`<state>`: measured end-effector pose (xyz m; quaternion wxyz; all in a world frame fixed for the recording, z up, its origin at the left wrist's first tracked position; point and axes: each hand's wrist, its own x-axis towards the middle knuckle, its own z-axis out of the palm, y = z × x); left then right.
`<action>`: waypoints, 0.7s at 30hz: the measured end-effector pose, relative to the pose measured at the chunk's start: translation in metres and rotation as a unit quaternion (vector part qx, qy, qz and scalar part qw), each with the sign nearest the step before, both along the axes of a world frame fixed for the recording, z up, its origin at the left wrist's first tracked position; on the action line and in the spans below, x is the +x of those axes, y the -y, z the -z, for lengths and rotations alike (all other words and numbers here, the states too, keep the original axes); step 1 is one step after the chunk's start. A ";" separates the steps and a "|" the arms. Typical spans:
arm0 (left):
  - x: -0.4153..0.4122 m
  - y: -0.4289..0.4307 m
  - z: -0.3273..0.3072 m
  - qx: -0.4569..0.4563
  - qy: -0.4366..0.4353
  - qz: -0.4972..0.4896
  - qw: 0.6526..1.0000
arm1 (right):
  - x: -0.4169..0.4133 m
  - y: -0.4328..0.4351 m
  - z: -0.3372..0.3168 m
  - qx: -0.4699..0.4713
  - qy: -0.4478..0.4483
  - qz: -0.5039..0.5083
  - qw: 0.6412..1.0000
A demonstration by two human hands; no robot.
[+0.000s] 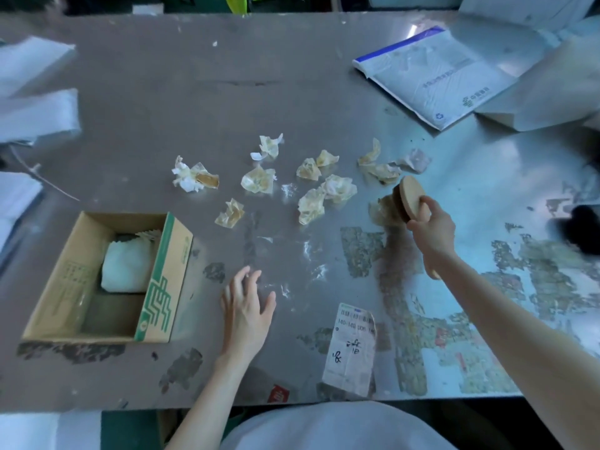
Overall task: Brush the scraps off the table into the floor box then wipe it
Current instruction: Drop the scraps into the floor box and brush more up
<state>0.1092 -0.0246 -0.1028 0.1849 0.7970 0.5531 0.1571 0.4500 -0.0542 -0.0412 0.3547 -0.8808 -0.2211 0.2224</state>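
— Head view, edges and open room?
— Bare table (136, 125) between scraps (311, 186) and near edge; box (97, 277) sitting at left, label (352, 349) stuck near the front edge.
— Fingers?
— Right hand (430, 227) wrapped around brush (410, 199), bristles touching the rightmost scrap. Left hand (246, 310) spread wide, empty, hovering near the box, scraps well beyond fingertips.
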 end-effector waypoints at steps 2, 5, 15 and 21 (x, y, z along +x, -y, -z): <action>0.000 0.000 0.002 0.003 -0.007 -0.001 1.000 | -0.011 0.000 0.005 -0.009 0.005 -0.036 0.999; -0.001 0.001 0.003 0.004 -0.016 0.007 1.000 | -0.033 0.005 0.009 -0.011 0.001 -0.087 0.996; -0.004 0.001 0.007 0.000 -0.030 0.007 1.000 | -0.106 0.025 0.008 -0.023 -0.080 -0.244 0.966; -0.005 0.001 0.007 -0.005 -0.018 0.003 1.000 | -0.110 0.017 -0.007 0.012 -0.118 -0.241 0.963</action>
